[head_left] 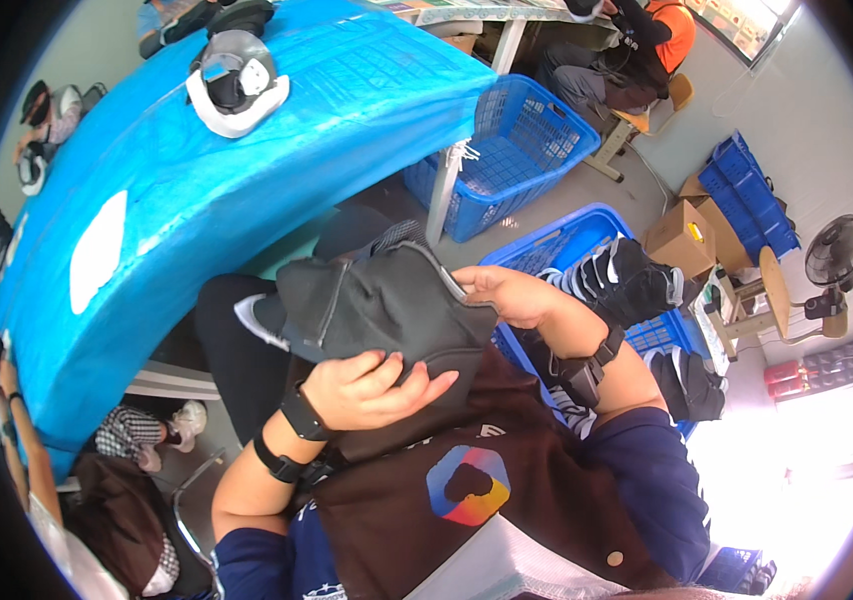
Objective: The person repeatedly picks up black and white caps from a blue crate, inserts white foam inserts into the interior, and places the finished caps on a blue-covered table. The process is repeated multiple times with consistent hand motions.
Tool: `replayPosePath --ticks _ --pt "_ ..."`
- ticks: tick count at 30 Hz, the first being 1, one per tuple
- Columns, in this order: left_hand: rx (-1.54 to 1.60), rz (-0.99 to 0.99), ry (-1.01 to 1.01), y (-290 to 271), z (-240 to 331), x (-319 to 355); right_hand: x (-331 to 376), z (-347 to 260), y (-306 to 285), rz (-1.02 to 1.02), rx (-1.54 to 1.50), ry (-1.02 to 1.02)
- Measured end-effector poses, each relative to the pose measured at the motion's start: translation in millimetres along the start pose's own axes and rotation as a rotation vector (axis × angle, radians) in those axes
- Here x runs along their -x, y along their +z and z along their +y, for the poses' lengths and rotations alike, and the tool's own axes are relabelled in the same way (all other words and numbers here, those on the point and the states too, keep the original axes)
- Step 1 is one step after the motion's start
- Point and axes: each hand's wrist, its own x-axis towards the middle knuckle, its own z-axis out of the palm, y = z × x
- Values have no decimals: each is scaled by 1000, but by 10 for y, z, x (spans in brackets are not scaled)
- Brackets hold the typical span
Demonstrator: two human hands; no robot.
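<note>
A dark grey-black shoe upper [372, 300] of soft fabric, with a seam across its left part, lies over my lap in both hands. My left hand [372, 395] is at its near edge, fingers bent against the fabric and the thumb side partly hidden. My right hand [507, 295] pinches the rim on its right side, where a pale lining edge shows. A pale curved edge [259, 322] sticks out past the left end of the upper; I cannot tell whether it belongs to it.
At the upper left is a blue-covered table [347, 90] bearing a white-and-black piece [237, 90]. Right of me, a blue basket [587, 225] holds black-and-white uppers [627, 280]; another blue basket [537, 130] stands behind. A fan [835, 255], cartons [682, 240] and several co-workers surround me.
</note>
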Motion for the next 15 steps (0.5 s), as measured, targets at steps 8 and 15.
replayPosePath --ticks 8,15 --pt "103 -73 -644 184 -200 606 840 278 -1103 1069 1093 -495" --pt "643 -35 -1298 371 -285 1100 1964 1900 -1574 1343 1055 88"
